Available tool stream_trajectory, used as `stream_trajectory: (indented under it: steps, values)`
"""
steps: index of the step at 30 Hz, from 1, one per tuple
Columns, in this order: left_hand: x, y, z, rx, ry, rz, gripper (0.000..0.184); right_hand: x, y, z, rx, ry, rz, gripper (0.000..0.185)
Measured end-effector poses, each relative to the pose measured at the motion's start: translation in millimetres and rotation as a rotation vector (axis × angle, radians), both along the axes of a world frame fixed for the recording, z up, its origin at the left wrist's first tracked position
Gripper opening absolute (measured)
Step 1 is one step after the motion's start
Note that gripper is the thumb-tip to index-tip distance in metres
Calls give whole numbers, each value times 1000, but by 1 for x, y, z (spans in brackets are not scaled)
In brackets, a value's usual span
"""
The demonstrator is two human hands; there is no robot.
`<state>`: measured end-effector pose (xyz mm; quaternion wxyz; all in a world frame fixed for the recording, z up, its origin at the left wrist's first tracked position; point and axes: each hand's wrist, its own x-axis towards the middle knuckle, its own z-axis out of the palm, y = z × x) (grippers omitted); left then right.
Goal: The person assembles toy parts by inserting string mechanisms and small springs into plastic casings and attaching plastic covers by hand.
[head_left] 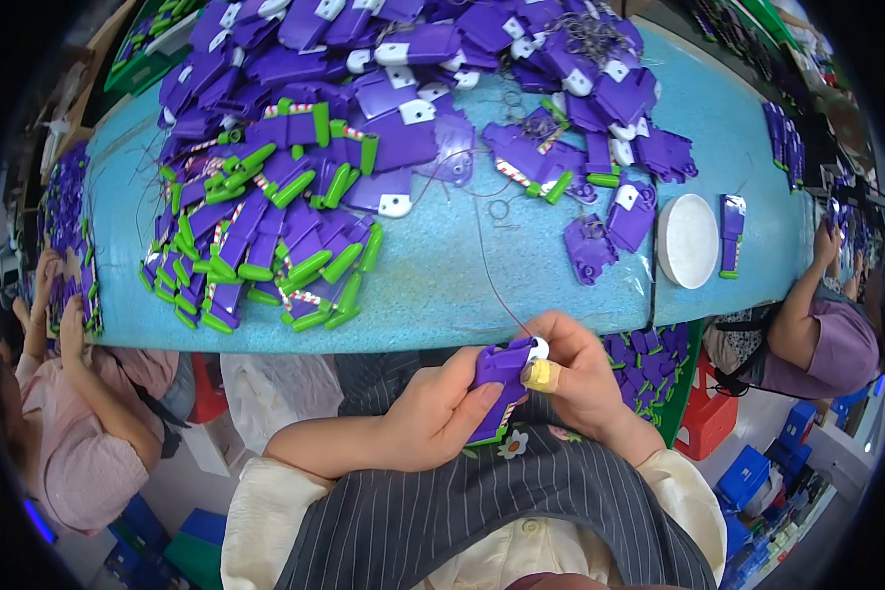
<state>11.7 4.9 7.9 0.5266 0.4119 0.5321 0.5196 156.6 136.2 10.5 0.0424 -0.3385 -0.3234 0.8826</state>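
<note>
My left hand [438, 408] is wrapped round a purple plastic part [502, 368] with a white corner and a striped, green lower edge. At its upper end my right hand [582, 372] pinches the white corner; yellow tape [540, 375] covers the thumb. A thin dark-red wire [492, 275] runs from the part up to the table. I cannot make out any small thing between the right fingertips. Both hands are just off the table's near edge, above my lap.
On the blue tabletop [423, 285] lie purple-and-green assemblies [226, 241] in a heap, purple shells with white corners [403, 98], tangled metal springs [595, 39] and a white bowl [688, 241]. One assembly [731, 236] lies beside the bowl. Co-workers sit left [98, 433] and right [826, 334].
</note>
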Motion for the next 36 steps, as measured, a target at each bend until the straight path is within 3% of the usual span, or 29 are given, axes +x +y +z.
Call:
stream_trajectory:
  steps: [3,6,9,10,12,13,17,18,20,21,26,28,30,32,36]
  values:
    - [-3,3,10,18,90,-90,25,0,-4,-8,-7,215,-54,22]
    - [6,2,-3,178,144,-5,26,2,-4,-10,11,326,-50,19]
    - [5,0,-12,-44,-13,-54,25,10,-3,-10,870,157,70,18]
    - [2,3,-11,-48,0,-47,25,8,3,-4,866,172,70,18]
    - [-6,15,-10,207,76,-77,22,2,19,10,1077,224,313,18]
    - [-8,20,-11,287,183,-35,19,1,23,9,1030,232,302,20]
    - [-10,18,5,133,231,50,20,5,21,12,1249,56,211,32]
    - [-16,17,7,136,230,50,20,6,20,14,1252,55,212,32]
    - [-25,17,10,107,-109,318,20,8,17,14,1103,-64,380,30]
    - [-24,19,10,119,-223,304,20,9,16,13,1095,-76,379,30]
    - [-3,17,-16,65,-272,292,19,7,8,2,1112,-12,392,19]
    - [-8,19,-13,73,-241,273,18,2,9,3,953,-22,345,17]
    - [-10,18,-13,85,-173,252,17,-2,13,-5,1019,128,288,16]
    - [-7,19,-13,99,-99,222,17,-3,16,-3,967,107,388,13]
    - [12,17,-19,-7,-261,340,18,4,16,-8,1125,90,500,14]
